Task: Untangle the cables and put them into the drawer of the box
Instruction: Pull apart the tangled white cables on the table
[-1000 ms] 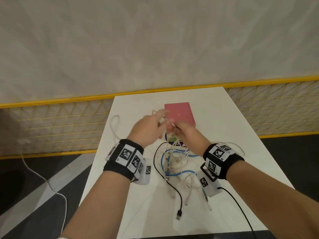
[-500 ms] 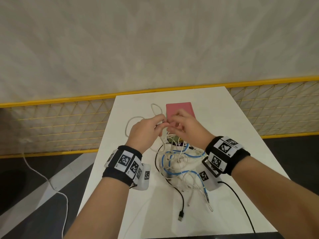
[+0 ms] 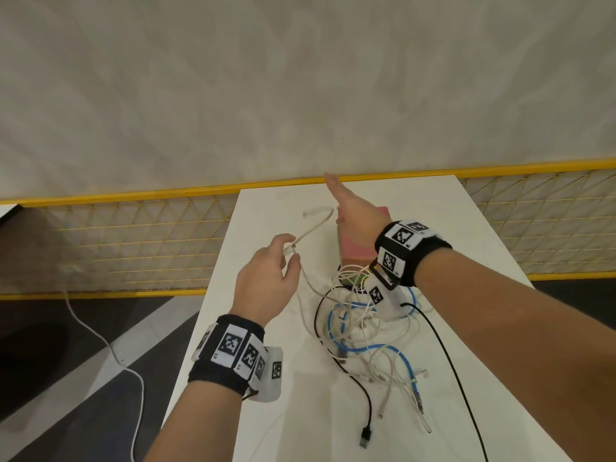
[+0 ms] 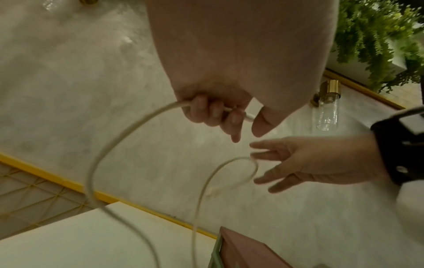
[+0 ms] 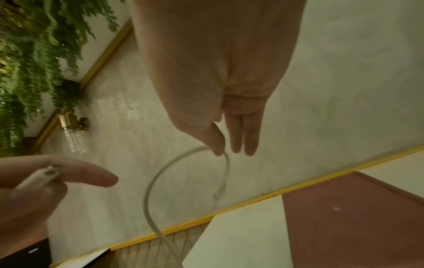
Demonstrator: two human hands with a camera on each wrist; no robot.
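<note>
A tangle of white, blue and black cables (image 3: 363, 331) lies on the white table (image 3: 293, 411) in front of the pink box (image 3: 358, 253), which is partly hidden under my right wrist. My left hand (image 3: 290, 255) is raised over the table's left side. It grips one white cable (image 3: 313, 228) near its plug, fingers (image 4: 213, 110) curled round it. My right hand (image 3: 336, 201) is lifted over the box with straight fingers (image 5: 243, 137). The cable's loop (image 5: 183, 156) hangs over a fingertip there. The drawer is not visible.
A black USB plug (image 3: 365, 441) lies near the table's front edge. A thin black lead (image 3: 450, 361) runs from my right wrist across the table. Behind and beside the table stands a yellow mesh fence (image 3: 133, 235). Another white cord (image 3: 100, 338) lies on the floor at left.
My hands have moved apart from above the box. The left hand drew back with the cable end; the right hand rose, straightened its fingers, and now carries the cable's loop.
</note>
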